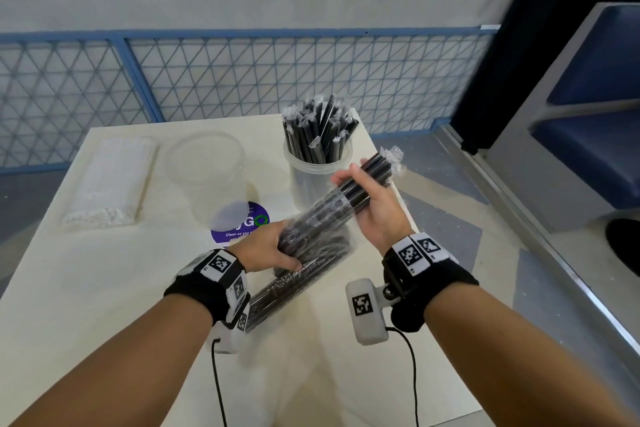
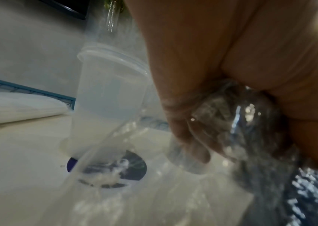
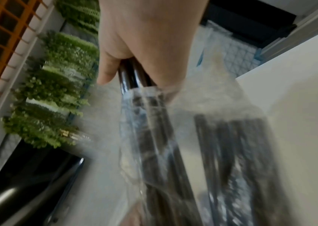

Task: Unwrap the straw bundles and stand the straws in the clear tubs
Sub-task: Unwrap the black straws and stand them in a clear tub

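A bundle of black straws sticks halfway out of its clear plastic bag above the table's middle. My right hand grips the bare upper part of the straws. My left hand clutches the bag lower down, fingers curled round it. Behind, a clear tub holds several black wrapped straws standing up. An empty clear tub stands to its left. A pack of white straws lies at the table's far left.
A round purple sticker sits on the cream table just beyond my left hand. A blue mesh fence runs behind the table. A grey and blue seat stands to the right across the floor.
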`<move>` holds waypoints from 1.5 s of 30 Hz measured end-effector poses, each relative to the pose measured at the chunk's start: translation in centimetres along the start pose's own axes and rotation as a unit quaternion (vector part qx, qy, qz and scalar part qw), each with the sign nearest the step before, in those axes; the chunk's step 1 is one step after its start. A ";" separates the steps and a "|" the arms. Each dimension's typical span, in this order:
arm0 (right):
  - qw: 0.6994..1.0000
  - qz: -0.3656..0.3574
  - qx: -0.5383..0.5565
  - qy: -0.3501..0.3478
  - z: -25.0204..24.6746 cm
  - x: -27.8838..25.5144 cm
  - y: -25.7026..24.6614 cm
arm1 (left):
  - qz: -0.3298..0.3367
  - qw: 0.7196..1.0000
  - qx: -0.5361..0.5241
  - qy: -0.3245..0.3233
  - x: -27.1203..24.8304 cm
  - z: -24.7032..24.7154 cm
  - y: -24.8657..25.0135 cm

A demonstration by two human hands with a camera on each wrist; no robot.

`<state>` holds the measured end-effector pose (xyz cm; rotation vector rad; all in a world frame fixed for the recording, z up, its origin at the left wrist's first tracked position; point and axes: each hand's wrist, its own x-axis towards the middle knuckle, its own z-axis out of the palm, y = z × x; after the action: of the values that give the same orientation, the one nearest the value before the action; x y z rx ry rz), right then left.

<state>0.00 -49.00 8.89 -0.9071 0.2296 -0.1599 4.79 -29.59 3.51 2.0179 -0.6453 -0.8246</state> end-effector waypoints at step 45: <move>0.942 -0.222 -0.212 0.135 3.7 6.5 -4.5 | -0.059 0.909 -0.373 0.176 5.7 -4.0 4.8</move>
<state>7.01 -50.46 13.81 -1.3618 0.3189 -0.6779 10.82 -34.02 7.49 1.4392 0.0235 -0.6187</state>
